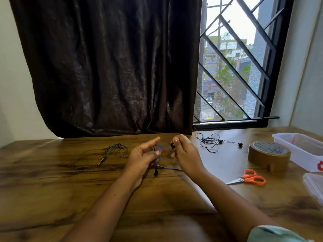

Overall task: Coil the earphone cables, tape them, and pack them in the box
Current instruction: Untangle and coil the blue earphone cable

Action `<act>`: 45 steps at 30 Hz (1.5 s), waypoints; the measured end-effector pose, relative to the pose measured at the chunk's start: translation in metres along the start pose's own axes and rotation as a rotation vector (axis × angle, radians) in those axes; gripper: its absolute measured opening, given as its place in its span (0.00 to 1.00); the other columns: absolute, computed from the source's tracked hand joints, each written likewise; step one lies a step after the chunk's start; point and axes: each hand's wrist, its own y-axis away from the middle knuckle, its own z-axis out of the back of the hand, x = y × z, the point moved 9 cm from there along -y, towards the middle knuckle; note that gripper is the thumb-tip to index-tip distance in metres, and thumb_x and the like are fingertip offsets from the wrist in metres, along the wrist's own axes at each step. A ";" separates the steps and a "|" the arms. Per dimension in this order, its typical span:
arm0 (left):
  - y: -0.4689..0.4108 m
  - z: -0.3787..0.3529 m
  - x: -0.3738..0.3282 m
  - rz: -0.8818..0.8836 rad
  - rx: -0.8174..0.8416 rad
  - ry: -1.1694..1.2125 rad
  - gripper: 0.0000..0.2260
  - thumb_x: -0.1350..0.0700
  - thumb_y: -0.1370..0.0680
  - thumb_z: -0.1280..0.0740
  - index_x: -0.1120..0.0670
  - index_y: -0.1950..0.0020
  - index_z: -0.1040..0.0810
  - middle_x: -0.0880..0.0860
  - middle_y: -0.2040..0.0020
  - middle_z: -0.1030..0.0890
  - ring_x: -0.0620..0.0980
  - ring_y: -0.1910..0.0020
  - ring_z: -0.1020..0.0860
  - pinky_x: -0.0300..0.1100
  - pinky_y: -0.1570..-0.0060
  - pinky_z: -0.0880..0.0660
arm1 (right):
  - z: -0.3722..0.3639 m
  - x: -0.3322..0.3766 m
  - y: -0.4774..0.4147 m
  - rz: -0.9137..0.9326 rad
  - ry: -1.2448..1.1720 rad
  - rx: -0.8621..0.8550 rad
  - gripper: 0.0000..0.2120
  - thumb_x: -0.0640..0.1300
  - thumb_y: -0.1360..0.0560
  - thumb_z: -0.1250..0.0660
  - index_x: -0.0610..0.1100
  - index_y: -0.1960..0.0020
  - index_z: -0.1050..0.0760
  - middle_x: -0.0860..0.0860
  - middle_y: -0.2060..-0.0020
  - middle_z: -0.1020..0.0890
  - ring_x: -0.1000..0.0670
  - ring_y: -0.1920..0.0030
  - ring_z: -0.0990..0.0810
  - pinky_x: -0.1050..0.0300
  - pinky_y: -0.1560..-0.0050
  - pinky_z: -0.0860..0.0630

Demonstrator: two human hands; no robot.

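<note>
- Right hand [185, 154]: thumb and fingertips pinch the purple cable [162, 148] at its bud end, above the table [52, 175].
- Left hand [142, 155]: cable looped round its fingers, forefinger straight; the grip is partly hidden.
- Risk: slack loops may slip off or tangle.
- Unclear: loop count. The box [297, 151] is cut off at the right.

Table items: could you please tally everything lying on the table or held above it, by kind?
Earphone sets: 3 (left set, held set, right set)
Tape roll: 1
Scissors: 1
Clear box: 1
Clear flat piece at the right edge, kind unclear: 1
Total: 7
</note>
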 end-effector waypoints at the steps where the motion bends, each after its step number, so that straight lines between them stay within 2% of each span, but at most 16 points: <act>1: -0.001 0.000 -0.001 -0.013 0.014 -0.004 0.22 0.69 0.26 0.33 0.50 0.36 0.24 0.51 0.61 0.18 0.43 0.66 0.22 0.33 0.66 0.24 | -0.001 -0.004 0.000 -0.048 -0.067 -0.001 0.11 0.45 0.18 0.44 0.45 0.58 0.29 0.51 0.65 0.22 0.55 0.69 0.23 0.58 0.64 0.28; 4: -0.001 -0.005 -0.006 -0.070 0.052 -0.061 0.31 0.71 0.27 0.33 0.43 0.30 0.32 0.44 0.42 0.21 0.42 0.59 0.19 0.35 0.65 0.23 | -0.009 -0.008 0.001 -0.139 -0.266 0.037 0.13 0.48 0.19 0.43 0.47 0.60 0.29 0.49 0.67 0.20 0.49 0.68 0.21 0.53 0.66 0.26; 7: 0.003 -0.015 -0.005 -0.039 0.131 0.010 0.33 0.70 0.25 0.35 0.38 0.31 0.36 0.41 0.47 0.18 0.44 0.53 0.17 0.40 0.64 0.20 | -0.016 -0.008 0.004 -0.168 -0.328 0.076 0.10 0.45 0.19 0.41 0.47 0.59 0.28 0.47 0.67 0.20 0.48 0.67 0.21 0.47 0.63 0.21; 9: 0.005 -0.019 -0.005 -0.041 0.177 0.016 0.37 0.71 0.26 0.34 0.35 0.31 0.39 0.34 0.39 0.26 0.43 0.47 0.19 0.47 0.56 0.19 | -0.017 -0.011 0.004 -0.196 -0.325 0.100 0.06 0.41 0.20 0.39 0.45 0.57 0.28 0.49 0.67 0.20 0.48 0.68 0.22 0.41 0.59 0.20; 11: 0.006 -0.020 -0.006 -0.046 0.191 0.025 0.41 0.71 0.29 0.32 0.32 0.31 0.41 0.33 0.35 0.34 0.42 0.44 0.21 0.50 0.55 0.19 | -0.019 -0.014 0.005 -0.226 -0.327 0.150 0.03 0.38 0.22 0.37 0.44 0.54 0.28 0.50 0.69 0.20 0.49 0.69 0.21 0.44 0.61 0.19; 15: 0.002 -0.014 -0.006 -0.069 0.170 -0.010 0.46 0.68 0.33 0.27 0.32 0.30 0.44 0.36 0.32 0.34 0.46 0.43 0.20 0.49 0.59 0.20 | -0.019 -0.009 0.007 -0.228 -0.342 0.192 0.03 0.39 0.22 0.35 0.40 0.54 0.24 0.49 0.69 0.20 0.51 0.68 0.20 0.56 0.67 0.23; 18: 0.001 -0.009 -0.011 -0.128 0.134 -0.092 0.45 0.68 0.35 0.25 0.37 0.30 0.42 0.40 0.31 0.33 0.48 0.45 0.19 0.47 0.55 0.20 | -0.024 -0.007 0.008 -0.237 -0.366 0.229 0.05 0.43 0.23 0.33 0.42 0.54 0.22 0.48 0.67 0.18 0.51 0.66 0.20 0.55 0.62 0.22; 22: 0.003 -0.013 -0.016 -0.169 0.134 -0.167 0.40 0.67 0.37 0.23 0.37 0.38 0.37 0.41 0.33 0.30 0.49 0.48 0.18 0.47 0.51 0.20 | -0.021 -0.013 0.006 -0.224 -0.254 0.153 0.05 0.37 0.26 0.31 0.47 0.57 0.22 0.49 0.66 0.18 0.49 0.63 0.19 0.45 0.55 0.20; 25: 0.006 -0.020 -0.016 -0.163 0.157 -0.183 0.39 0.63 0.41 0.21 0.38 0.40 0.38 0.44 0.37 0.26 0.53 0.57 0.16 0.48 0.57 0.19 | -0.006 -0.011 0.001 -0.149 -0.165 0.020 0.11 0.32 0.28 0.32 0.48 0.60 0.22 0.47 0.63 0.17 0.47 0.60 0.17 0.43 0.53 0.19; 28: 0.007 -0.022 -0.018 -0.172 0.132 -0.176 0.40 0.68 0.38 0.23 0.39 0.39 0.39 0.44 0.42 0.24 0.54 0.64 0.16 0.42 0.65 0.20 | 0.003 -0.005 -0.001 -0.105 -0.163 -0.028 0.13 0.30 0.29 0.32 0.48 0.61 0.21 0.48 0.60 0.16 0.51 0.59 0.16 0.51 0.54 0.19; 31: 0.009 -0.022 -0.021 -0.174 0.113 -0.152 0.44 0.71 0.37 0.25 0.41 0.33 0.43 0.43 0.44 0.24 0.53 0.62 0.16 0.40 0.62 0.20 | -0.004 -0.001 0.003 -0.107 -0.181 0.049 0.09 0.30 0.29 0.32 0.43 0.57 0.20 0.51 0.59 0.16 0.57 0.60 0.17 0.62 0.57 0.21; 34: 0.010 -0.019 -0.025 -0.185 0.101 -0.136 0.50 0.72 0.37 0.24 0.34 0.32 0.48 0.44 0.42 0.26 0.53 0.59 0.16 0.41 0.59 0.19 | -0.008 -0.002 0.004 -0.125 -0.192 0.082 0.07 0.32 0.29 0.31 0.43 0.56 0.19 0.50 0.59 0.16 0.54 0.57 0.17 0.56 0.53 0.20; 39: 0.012 -0.019 -0.027 -0.202 0.100 -0.163 0.56 0.70 0.37 0.24 0.25 0.37 0.56 0.41 0.44 0.29 0.51 0.61 0.16 0.37 0.61 0.21 | -0.015 -0.012 0.001 -0.221 -0.289 0.133 0.06 0.34 0.27 0.33 0.40 0.53 0.19 0.44 0.55 0.16 0.45 0.52 0.17 0.50 0.50 0.20; 41: 0.012 -0.019 -0.026 -0.210 0.106 -0.179 0.56 0.69 0.37 0.23 0.24 0.37 0.57 0.40 0.43 0.29 0.51 0.61 0.16 0.39 0.60 0.20 | -0.020 -0.011 0.003 -0.257 -0.423 0.187 0.04 0.37 0.25 0.33 0.39 0.53 0.19 0.42 0.56 0.16 0.42 0.54 0.17 0.51 0.55 0.21; 43: 0.012 -0.020 -0.024 -0.212 0.132 -0.215 0.56 0.69 0.37 0.23 0.27 0.33 0.55 0.43 0.38 0.30 0.48 0.60 0.16 0.40 0.59 0.20 | -0.023 -0.008 0.005 -0.268 -0.492 0.243 0.02 0.39 0.27 0.30 0.40 0.55 0.20 0.44 0.60 0.16 0.46 0.59 0.18 0.56 0.60 0.23; 45: 0.012 -0.023 -0.020 -0.195 0.160 -0.295 0.54 0.68 0.37 0.23 0.31 0.29 0.52 0.44 0.33 0.33 0.47 0.55 0.17 0.40 0.57 0.20 | -0.025 -0.005 0.007 -0.260 -0.487 0.268 0.05 0.36 0.29 0.28 0.41 0.54 0.21 0.46 0.63 0.16 0.49 0.61 0.17 0.58 0.61 0.22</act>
